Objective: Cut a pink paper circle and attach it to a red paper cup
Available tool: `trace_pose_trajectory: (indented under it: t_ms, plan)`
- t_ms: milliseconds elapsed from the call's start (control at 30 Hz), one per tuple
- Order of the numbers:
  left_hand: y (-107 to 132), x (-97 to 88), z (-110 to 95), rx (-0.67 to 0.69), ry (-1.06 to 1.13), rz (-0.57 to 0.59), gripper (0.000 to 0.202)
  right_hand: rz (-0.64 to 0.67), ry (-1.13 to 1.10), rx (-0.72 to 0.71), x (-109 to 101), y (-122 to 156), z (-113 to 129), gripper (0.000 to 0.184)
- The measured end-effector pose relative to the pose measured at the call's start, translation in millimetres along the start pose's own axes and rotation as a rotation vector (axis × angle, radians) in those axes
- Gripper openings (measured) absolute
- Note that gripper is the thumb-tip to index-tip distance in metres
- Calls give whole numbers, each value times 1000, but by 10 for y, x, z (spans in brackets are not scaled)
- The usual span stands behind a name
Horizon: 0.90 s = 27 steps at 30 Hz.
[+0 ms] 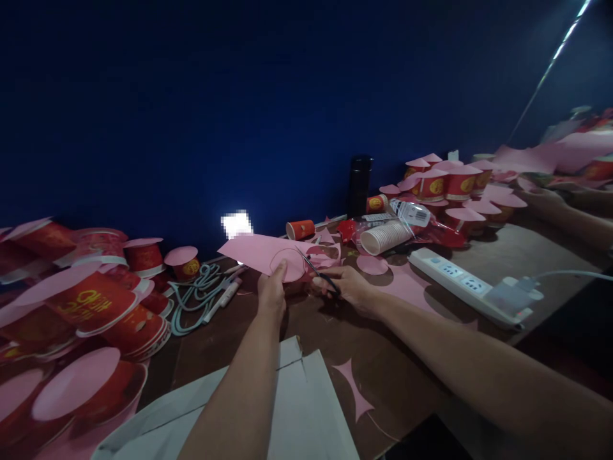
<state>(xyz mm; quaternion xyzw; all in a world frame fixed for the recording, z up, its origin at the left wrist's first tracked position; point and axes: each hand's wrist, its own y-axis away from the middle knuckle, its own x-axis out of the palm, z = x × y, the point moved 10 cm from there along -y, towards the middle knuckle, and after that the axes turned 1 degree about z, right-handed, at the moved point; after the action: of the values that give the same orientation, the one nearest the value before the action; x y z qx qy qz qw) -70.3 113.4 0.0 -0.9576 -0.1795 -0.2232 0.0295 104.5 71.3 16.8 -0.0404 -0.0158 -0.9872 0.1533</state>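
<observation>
My left hand (274,287) pinches a sheet of pink paper (251,250), its thumb on top near a circle drawn on the sheet. In my right hand (347,287) is a pair of scissors (329,281) with dark handles. Their blades reach to the paper at the right side of the drawn circle. A cut-away part of the sheet lies past the blades. On the table below and to the right are a pink paper disc (372,264) and a larger pink sheet (407,287). A pink offcut (354,388) with pointed corners lies nearer to me.
Red paper cups (98,300) with pink discs crowd the left; more red cups (462,183) stand at the back right. A power strip (460,281) with a plugged-in charger lies right. A black bottle (359,185), coiled cable (191,300) and bagged cups (387,236) are near the wall. Another person's hand (541,201) is far right.
</observation>
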Motion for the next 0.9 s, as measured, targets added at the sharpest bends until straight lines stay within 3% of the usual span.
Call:
trace_pose_trajectory:
  t_ms: [333, 767, 900]
  plan:
    - [22, 14, 22, -22, 25, 1, 38, -13, 43, -21, -10, -15, 11, 37]
    - [-22, -67, 48, -19, -50, -37, 48, -14, 120, 89, -8, 18, -31, 46]
    - [-23, 6, 83, -30, -53, 27, 47, -29, 69, 122, -48, 3, -93, 47]
